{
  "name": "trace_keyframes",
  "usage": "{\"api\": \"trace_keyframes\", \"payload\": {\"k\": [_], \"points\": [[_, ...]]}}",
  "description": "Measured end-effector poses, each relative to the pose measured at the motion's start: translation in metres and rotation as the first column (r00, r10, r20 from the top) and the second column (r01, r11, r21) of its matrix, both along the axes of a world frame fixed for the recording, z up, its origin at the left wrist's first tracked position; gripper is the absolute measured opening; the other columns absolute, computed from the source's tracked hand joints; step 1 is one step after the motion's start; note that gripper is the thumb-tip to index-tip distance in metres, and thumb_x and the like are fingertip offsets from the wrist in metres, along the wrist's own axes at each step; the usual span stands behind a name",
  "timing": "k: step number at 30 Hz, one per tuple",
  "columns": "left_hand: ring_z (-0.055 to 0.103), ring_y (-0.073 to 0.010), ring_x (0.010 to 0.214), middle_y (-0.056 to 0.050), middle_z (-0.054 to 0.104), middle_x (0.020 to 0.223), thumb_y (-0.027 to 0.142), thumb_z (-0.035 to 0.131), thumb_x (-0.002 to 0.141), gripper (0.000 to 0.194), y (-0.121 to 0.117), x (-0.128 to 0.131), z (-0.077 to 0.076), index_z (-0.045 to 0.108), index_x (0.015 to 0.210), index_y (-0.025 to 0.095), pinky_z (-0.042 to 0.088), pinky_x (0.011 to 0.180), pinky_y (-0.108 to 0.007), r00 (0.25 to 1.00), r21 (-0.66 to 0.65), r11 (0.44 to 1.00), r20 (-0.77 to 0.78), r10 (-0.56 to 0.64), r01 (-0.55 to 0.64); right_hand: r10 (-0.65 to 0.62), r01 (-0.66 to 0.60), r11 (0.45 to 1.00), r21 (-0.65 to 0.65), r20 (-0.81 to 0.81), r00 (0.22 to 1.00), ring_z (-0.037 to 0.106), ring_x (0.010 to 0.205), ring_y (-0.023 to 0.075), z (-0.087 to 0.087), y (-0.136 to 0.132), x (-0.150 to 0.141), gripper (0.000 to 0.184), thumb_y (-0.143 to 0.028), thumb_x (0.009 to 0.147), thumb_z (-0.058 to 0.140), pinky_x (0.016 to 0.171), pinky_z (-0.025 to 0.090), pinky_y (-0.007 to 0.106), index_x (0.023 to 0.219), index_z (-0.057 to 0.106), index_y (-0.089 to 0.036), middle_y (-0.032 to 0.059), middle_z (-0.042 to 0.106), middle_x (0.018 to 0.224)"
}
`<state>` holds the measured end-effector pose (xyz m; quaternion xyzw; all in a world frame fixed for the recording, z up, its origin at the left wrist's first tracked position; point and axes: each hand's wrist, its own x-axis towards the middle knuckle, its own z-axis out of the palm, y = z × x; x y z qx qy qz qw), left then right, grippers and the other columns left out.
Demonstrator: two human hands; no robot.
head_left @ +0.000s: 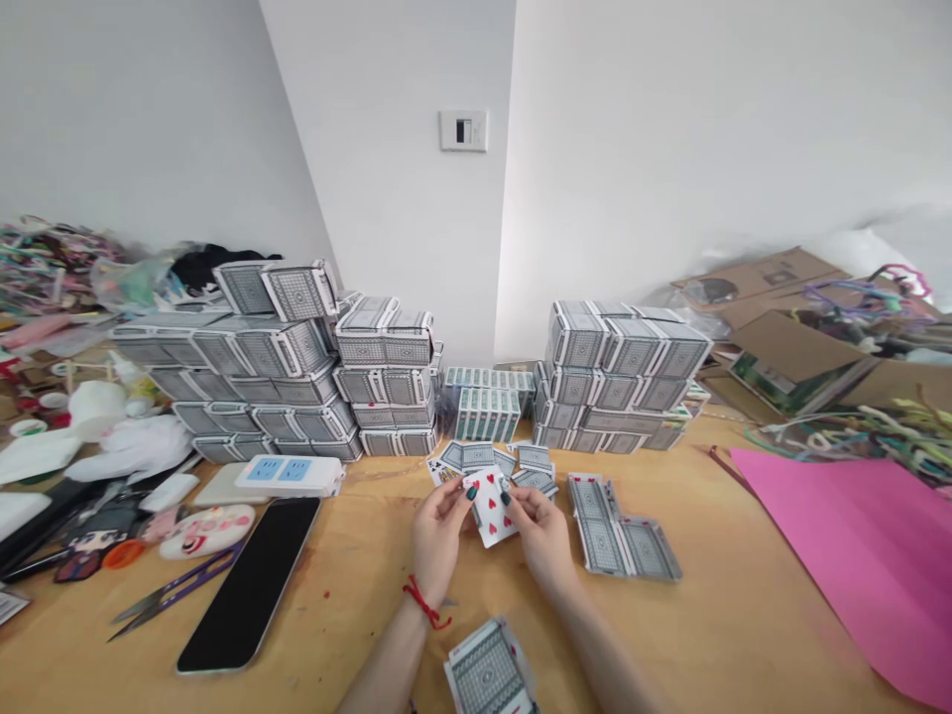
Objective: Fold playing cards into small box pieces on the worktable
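Observation:
Between my two hands a playing card (491,508) with red hearts faces up, tilted above the table. My left hand (440,521) pinches its left edge, thumb on the face. At the right edge, my right hand (541,535) grips the same card between thumb and fingers. Just beyond it lie loose cards (534,458), most back up, with a king showing at the left. To the right rests a folded piece made of cards (614,531). Nearest me, below my wrists, is another card piece (487,669). Whether a second card hides behind the held one, I cannot tell.
Tall stacks of card-built blocks stand at the left (257,382) and right (625,372), with packed card decks (487,412) between them. A phone (249,585), thread snips (175,593) and a power strip (290,474) lie left. Pink paper (855,555) and cardboard boxes (803,357) are right.

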<state>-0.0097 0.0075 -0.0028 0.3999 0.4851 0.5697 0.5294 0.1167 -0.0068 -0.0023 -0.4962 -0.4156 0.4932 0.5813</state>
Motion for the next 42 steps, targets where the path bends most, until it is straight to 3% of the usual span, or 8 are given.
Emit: {"api": "trace_keyframes", "payload": {"k": [4, 8, 14, 22, 33, 42], "points": [[0.064, -0.0204, 0.074, -0.008, 0.068, 0.083, 0.031, 0.06, 0.066, 0.024, 0.0, 0.0, -0.003, 0.061, 0.082, 0.013, 0.053, 0.059, -0.029, 0.999, -0.045, 0.998, -0.024, -0.042, 0.041, -0.004, 0.005, 1.0, 0.02, -0.051, 0.999, 0.053, 0.053, 0.0126, -0.003, 0.001, 0.001, 0.025, -0.039, 0.068, 0.059, 0.051, 0.04, 0.022, 0.077, 0.053, -0.016, 0.0, 0.06, 0.059], [0.063, -0.0176, 0.076, -0.006, 0.067, 0.083, 0.023, 0.058, 0.066, 0.025, 0.001, -0.001, -0.005, 0.061, 0.089, 0.015, 0.051, 0.068, -0.028, 0.991, 0.029, 0.999, -0.133, 0.017, -0.013, 0.073, -0.072, 0.996, 0.044, -0.008, 0.997, 0.048, 0.048, 0.0108, -0.003, -0.001, -0.001, 0.033, -0.037, 0.07, 0.057, 0.047, 0.038, 0.021, 0.095, 0.051, -0.016, -0.0027, 0.056, 0.055], [0.061, -0.017, 0.085, -0.006, 0.066, 0.094, 0.02, 0.052, 0.071, 0.034, 0.001, -0.004, -0.007, 0.059, 0.104, 0.017, 0.049, 0.076, -0.028, 0.945, 0.107, 0.994, -0.324, 0.046, -0.011, 0.082, -0.082, 0.997, 0.009, 0.062, 0.995, 0.04, 0.043, 0.0093, -0.005, -0.004, -0.003, 0.052, -0.037, 0.072, 0.054, 0.041, 0.039, 0.021, 0.117, 0.045, -0.015, -0.0062, 0.045, 0.05], [0.057, -0.0189, 0.097, -0.006, 0.059, 0.112, 0.02, 0.049, 0.074, 0.036, 0.001, -0.006, -0.013, 0.056, 0.11, 0.021, 0.044, 0.086, -0.031, 0.891, 0.151, 0.987, -0.454, 0.02, 0.055, 0.096, -0.096, 0.995, -0.013, 0.084, 0.992, 0.036, 0.043, 0.0081, -0.007, -0.002, -0.002, 0.057, -0.037, 0.072, 0.052, 0.04, 0.041, 0.022, 0.122, 0.042, -0.012, -0.0056, 0.041, 0.053], [0.054, -0.0182, 0.101, -0.004, 0.057, 0.115, 0.019, 0.05, 0.074, 0.038, 0.0, -0.007, -0.01, 0.055, 0.111, 0.023, 0.04, 0.09, -0.03, 0.935, 0.116, 0.989, -0.351, -0.044, 0.09, 0.112, -0.112, 0.994, 0.007, 0.051, 0.992, 0.039, 0.044, 0.009, -0.002, -0.004, -0.002, 0.056, -0.035, 0.07, 0.054, 0.042, 0.037, 0.021, 0.12, 0.045, -0.014, -0.0052, 0.046, 0.052], [0.06, -0.0166, 0.081, -0.004, 0.066, 0.091, 0.023, 0.052, 0.072, 0.042, -0.002, -0.004, -0.006, 0.051, 0.114, 0.02, 0.05, 0.069, -0.025, 0.953, 0.101, 0.993, -0.302, -0.023, 0.056, 0.087, -0.087, 0.996, -0.008, 0.013, 0.996, 0.043, 0.043, 0.009, -0.002, -0.004, -0.002, 0.058, -0.036, 0.07, 0.055, 0.043, 0.039, 0.022, 0.121, 0.044, -0.013, -0.0058, 0.048, 0.05]]}}
